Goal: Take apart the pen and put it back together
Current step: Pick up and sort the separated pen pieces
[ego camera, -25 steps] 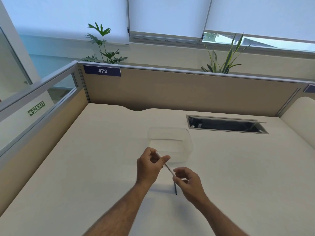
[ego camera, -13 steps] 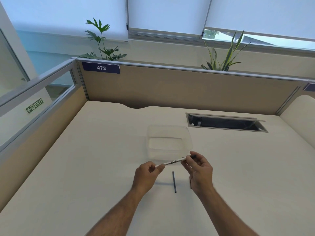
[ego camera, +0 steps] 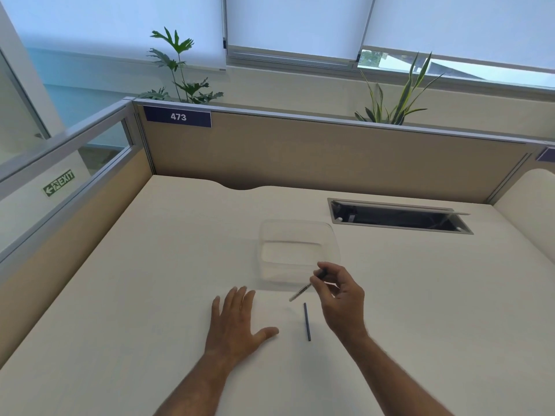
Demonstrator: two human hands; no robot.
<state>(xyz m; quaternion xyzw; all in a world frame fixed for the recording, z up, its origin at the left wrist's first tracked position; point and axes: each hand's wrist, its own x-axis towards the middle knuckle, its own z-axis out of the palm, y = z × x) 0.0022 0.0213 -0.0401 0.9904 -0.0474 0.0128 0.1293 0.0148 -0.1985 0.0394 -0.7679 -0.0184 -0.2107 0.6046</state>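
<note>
1. Head view: the right hand (ego camera: pixel 341 297) pinches the pen (ego camera: pixel 307 286) between thumb and fingertips, just in front of the clear box (ego camera: pixel 297 250).
2. A thin dark pen part (ego camera: pixel 307 321) lies on the desk (ego camera: pixel 150 295), nearer than the box.
3. The left hand (ego camera: pixel 235 322) rests flat, fingers straight, left of that part.

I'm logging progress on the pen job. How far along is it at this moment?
The pen looks partly apart: a dark slim part lies alone on the desk. In hand: the right hand pinches the pen body, while the left hand rests flat on the desk. Left: any further dismantling and all reassembly.
</note>
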